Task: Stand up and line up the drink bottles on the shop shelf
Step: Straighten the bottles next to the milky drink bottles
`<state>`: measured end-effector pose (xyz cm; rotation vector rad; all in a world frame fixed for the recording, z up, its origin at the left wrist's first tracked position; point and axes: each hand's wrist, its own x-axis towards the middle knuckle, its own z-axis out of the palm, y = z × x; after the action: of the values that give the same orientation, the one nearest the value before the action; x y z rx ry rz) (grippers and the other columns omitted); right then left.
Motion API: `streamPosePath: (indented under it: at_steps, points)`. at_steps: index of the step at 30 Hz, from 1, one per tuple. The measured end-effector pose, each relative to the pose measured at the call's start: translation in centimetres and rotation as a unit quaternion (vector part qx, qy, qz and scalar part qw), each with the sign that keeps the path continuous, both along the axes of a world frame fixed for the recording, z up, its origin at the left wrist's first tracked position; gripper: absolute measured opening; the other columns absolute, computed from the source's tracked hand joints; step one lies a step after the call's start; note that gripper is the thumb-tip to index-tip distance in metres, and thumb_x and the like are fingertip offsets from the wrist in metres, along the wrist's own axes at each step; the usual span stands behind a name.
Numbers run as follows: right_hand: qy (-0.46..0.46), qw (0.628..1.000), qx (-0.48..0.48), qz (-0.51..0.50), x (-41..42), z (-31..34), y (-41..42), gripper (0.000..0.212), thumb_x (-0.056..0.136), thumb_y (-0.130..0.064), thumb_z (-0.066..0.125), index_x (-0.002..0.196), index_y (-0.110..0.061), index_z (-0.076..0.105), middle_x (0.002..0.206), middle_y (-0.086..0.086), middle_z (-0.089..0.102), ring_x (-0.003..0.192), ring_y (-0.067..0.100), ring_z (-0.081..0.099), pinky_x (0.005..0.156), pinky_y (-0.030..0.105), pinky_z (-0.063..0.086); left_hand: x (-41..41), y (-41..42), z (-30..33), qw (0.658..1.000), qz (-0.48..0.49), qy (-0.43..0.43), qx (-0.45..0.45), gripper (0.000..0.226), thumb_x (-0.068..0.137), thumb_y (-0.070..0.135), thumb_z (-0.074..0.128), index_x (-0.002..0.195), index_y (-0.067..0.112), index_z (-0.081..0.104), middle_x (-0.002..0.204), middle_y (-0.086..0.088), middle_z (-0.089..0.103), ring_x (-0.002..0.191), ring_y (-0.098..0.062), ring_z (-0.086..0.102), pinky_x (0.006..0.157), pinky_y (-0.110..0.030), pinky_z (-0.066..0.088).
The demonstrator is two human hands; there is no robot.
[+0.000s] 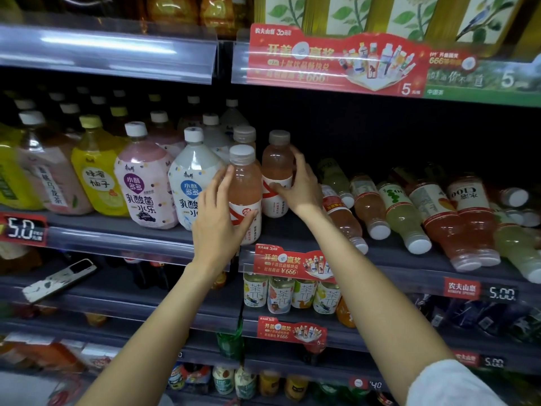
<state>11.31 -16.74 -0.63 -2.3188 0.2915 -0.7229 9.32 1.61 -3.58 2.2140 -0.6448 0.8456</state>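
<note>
Head view: right hand (301,189) hides part of the upright bottle (276,171).

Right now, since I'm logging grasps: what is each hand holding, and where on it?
The right hand grips the rear pink bottle around its labelled middle. The left hand holds the front pink bottle at its lower body.
</note>
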Motion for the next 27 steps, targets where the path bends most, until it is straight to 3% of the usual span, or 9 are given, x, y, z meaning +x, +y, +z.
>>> streamPosePath:
  at_steps: [5,9,11,13,17,21,27]
  points:
    - [0.001,0.999,-0.028,-0.031,1.6,-0.4,0.7,0.085,0.084,-0.037,0.068,0.149,-0.033,0.013,0.139,0.011,0.045,0.122,0.033,0.049,0.094,0.046,0.043,0.1,-0.1,-0.1,1.000,0.008,0.005,0.004,0.083,0.082,0.043,0.065,0.150,0.023,0.022,0.149,-0.002,0.035,0.126,-0.024,0.042,0.072,-0.035,0.053]
    - [0.042,0.997,-0.026,0.052,2.2,-0.9,0.1,0.087,0.090,-0.034,0.060,0.150,-0.031,-0.002,0.150,0.009,0.034,0.131,0.032,0.042,0.103,0.049,0.039,0.0,-0.1,0.0,1.000,0.010,0.001,0.003,0.082,0.082,0.042,0.065,0.150,0.022,0.023,0.149,-0.003,0.035,0.126,-0.024,0.041,0.074,-0.034,0.051]
    - [0.096,0.989,-0.095,0.061,2.0,-1.6,-0.9,0.086,0.091,-0.035,0.057,0.151,-0.028,-0.003,0.156,0.009,0.020,0.141,0.032,0.023,0.112,0.052,0.026,0.1,-0.1,-0.1,1.000,0.015,-0.002,0.004,0.083,0.082,0.041,0.067,0.150,0.021,0.023,0.149,-0.003,0.035,0.126,-0.024,0.041,0.075,-0.033,0.050]
    - [0.179,0.958,-0.221,0.037,1.0,-2.3,-1.7,0.079,0.092,-0.037,0.055,0.151,-0.023,0.005,0.158,0.009,0.012,0.145,0.031,0.009,0.117,0.048,0.012,0.1,-0.1,-0.2,1.000,0.020,-0.004,0.006,0.083,0.083,0.042,0.067,0.150,0.021,0.023,0.149,-0.003,0.035,0.126,-0.024,0.041,0.073,-0.031,0.049]
    - [0.230,0.877,-0.423,0.003,-0.6,-2.8,-1.8,0.056,0.094,-0.033,0.051,0.146,-0.027,0.031,0.150,0.009,0.029,0.138,0.034,0.023,0.115,0.045,0.014,0.0,-0.2,-0.3,1.000,0.015,-0.002,0.005,0.083,0.084,0.042,0.066,0.150,0.022,0.021,0.150,-0.002,0.032,0.127,-0.024,0.040,0.073,-0.031,0.049]
    - [0.172,0.851,-0.496,-0.014,-1.0,-2.7,-1.5,0.041,0.098,-0.018,0.037,0.139,-0.024,0.042,0.134,0.010,0.043,0.126,0.032,0.036,0.106,0.042,0.026,0.0,-0.1,-0.2,1.000,0.014,-0.001,0.008,0.084,0.083,0.041,0.067,0.151,0.023,0.019,0.151,-0.001,0.031,0.127,-0.024,0.040,0.071,-0.027,0.046]
    - [0.143,0.845,-0.515,-0.008,-1.2,-2.5,-1.9,0.038,0.097,-0.029,0.038,0.131,-0.013,0.045,0.122,0.016,0.054,0.118,0.033,0.040,0.100,0.040,0.027,0.0,-0.3,-0.3,1.000,0.018,-0.003,0.007,0.083,0.084,0.040,0.068,0.150,0.022,0.022,0.150,-0.002,0.033,0.126,-0.024,0.041,0.072,-0.025,0.042]
